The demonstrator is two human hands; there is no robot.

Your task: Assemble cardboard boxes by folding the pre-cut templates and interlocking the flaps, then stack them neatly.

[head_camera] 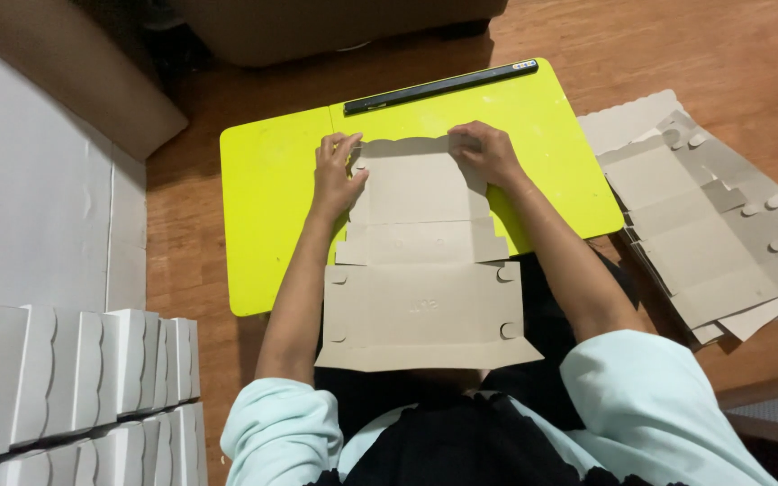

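Left hand (337, 173) pinching the far left corner of a flat grey-brown die-cut cardboard box blank (420, 256), fingers curled over the scalloped top edge, thumb along the side. Right hand (486, 153) clamped on the far right corner of the same flap, knuckles up, fingertips tucked over the edge. Both grips narrow and closed on the cardboard, not spread.

Blank lying lengthwise away from the body: far flap on a bright lime-green folding lap table (263, 198), near panel hanging off the table's front edge over the lap.

Risks, as a judgement only: uneven pull between the two corners likely to crease the flap off its scored line; too hard a pinch liable to crumple or tear the scalloped edge; unsupported near panel apt to sag or slide toward the lap, dragging the whole sheet askew on the smooth tabletop.

Pose: both forearms extended forward, bare from the elbow, roughly parallel and framing the sheet, wrists bent slightly down, pale mint sleeves bunched above the elbows.

Further out: long black strip (441, 87) set along the table's far edge; loose pile of similar flat cardboard blanks (722, 225) on the wooden floor (677, 45) to the right; rows of folded white boxes (74, 378) stacked at lower left.
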